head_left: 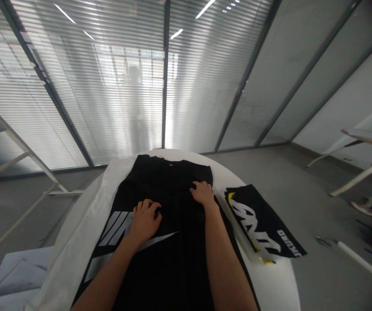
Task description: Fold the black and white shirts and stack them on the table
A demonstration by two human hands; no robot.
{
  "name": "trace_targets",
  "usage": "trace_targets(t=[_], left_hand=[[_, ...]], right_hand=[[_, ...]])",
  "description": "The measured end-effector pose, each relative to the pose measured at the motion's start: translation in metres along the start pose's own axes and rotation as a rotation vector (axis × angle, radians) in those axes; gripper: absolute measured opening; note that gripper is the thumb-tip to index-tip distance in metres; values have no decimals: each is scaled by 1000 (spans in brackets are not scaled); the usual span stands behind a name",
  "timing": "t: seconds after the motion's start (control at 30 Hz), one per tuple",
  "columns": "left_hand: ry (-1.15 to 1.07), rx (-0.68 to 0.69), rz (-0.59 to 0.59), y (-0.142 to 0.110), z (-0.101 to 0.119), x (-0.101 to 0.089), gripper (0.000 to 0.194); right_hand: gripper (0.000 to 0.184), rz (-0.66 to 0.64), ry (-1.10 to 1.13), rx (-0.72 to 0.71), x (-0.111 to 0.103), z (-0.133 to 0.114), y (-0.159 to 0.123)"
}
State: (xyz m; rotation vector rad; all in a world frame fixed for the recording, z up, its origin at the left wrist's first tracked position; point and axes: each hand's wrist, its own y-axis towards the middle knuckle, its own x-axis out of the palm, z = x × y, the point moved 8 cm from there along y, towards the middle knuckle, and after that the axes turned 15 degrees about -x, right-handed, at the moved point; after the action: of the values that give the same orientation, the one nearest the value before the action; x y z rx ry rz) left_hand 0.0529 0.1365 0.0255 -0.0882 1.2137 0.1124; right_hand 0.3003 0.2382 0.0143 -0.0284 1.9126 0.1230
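A black T-shirt (173, 181) with a white printed logo lies spread on the round white table, its collar toward the far edge. My left hand (146, 220) rests on the shirt beside the printed stripes, fingers bent a little and the thumb apart. Farther up and to the right, my right hand (202, 193) lies on the shirt near its right edge, fingers spread over the cloth. Neither hand visibly grips the fabric. To the right is a folded black garment (265, 222) with white and yellow lettering, apart from my right hand.
White cloth (75, 242) runs along the left side of the round white table (278, 285). A pale metal frame (20, 142) stands at left, with papers (20, 272) below. Glass partitions with blinds (134, 116) rise behind. Another table (367, 140) is at far right.
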Motion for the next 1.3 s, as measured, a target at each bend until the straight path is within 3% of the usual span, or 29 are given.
trace_targets(t=[0.13, 0.37, 0.5, 0.6, 0.73, 0.9, 1.0, 1.1, 1.3], left_hand=[[33, -44, -85, 33, -4, -7, 31], [123, -163, 89, 90, -19, -22, 33], [70, -186, 247, 98, -33, -20, 36], [14, -151, 295, 103, -39, -17, 43], [-33, -135, 382, 107, -45, -23, 43], [-20, -253, 514, 103, -57, -38, 48], [-17, -307, 460, 107, -66, -38, 47], [-25, -322, 425, 111, -73, -39, 45], [-71, -372, 401, 121, -93, -43, 44]], right_hand=[[48, 47, 26, 54, -4, 9, -2], [55, 32, 51, 206, -4, 36, -5], [60, 111, 73, 285, -10, 57, -5], [64, 261, 14, 281, -23, 60, -2], [55, 466, 1, 216, -43, 48, -3], [43, 615, 121, 134, -59, 26, -5], [35, 526, 302, -89, -45, 2, 8], [33, 388, 448, -253, -18, -22, 17], [32, 130, 256, -327, 30, -49, 16]])
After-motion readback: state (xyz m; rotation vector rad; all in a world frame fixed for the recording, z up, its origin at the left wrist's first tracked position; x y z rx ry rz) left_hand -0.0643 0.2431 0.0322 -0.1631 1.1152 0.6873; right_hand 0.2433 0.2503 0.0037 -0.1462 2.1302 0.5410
